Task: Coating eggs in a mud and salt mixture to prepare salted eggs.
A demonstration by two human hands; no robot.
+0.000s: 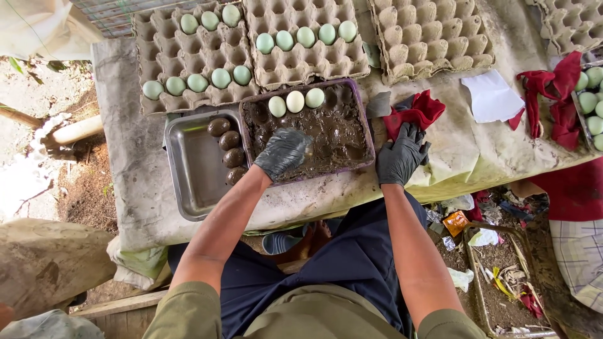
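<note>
Left hand [282, 152]: gloved in black and smeared with mud, pressed palm-down into the mud tray [367, 129]. We see the fingers curled loosely over something pale at about the fingertips; we cannot tell whether they grip it.

Right hand [400, 155]: gloved in black, resting on the table cover [477, 150] at the tray's right corner, fingers spread and slightly bent, holding nothing. The fingertips touch a red cloth [419, 111].

Mud tray: purple-rimmed, filled with dark wet mud. We count three clean eggs [295, 102] lying in a row at its far edge, two greenish and one cream.

Steel pan [191, 166]: just left of the mud tray, touching it. Four mud-coated eggs [227, 150] sit in a column along its right wall.

Egg cartons [188, 53]: grey pulp trays behind both, the two on the left partly stocked with pale green eggs [305, 36], the next one [433, 34] bare.

White paper [492, 97]: right of the red cloth.

Far right: another person's red sleeve [575, 191] beside more green eggs.
</note>
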